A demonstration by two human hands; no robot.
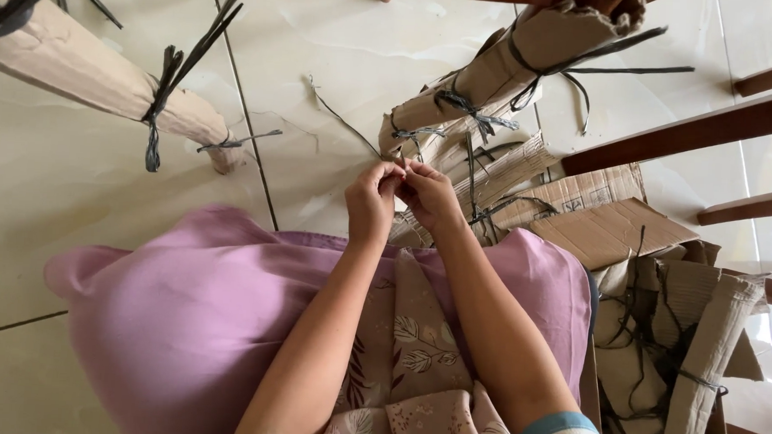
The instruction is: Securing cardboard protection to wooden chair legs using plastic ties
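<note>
Both hands meet just over the lap: left hand (372, 197) and right hand (428, 193), fingers pinched shut on a thin dark strap (338, 117) trailing across the floor (75, 186), beside the wrapped leg (496, 74). Cardboard (611, 231) heaped right.

Open floor tiles (83, 195) left; cardboard pile (611, 235), wooden rungs (693, 131) block right.

Both forearms are bare up to short sleeves at the bottom edge of the frame, striped in what look like blue and white bands. A lilac-pink cloth covers the lap, over a beige skirt printed with leaves, lower centre.

The left hand (371, 199) and right hand (430, 195) wear no gloves.
</note>
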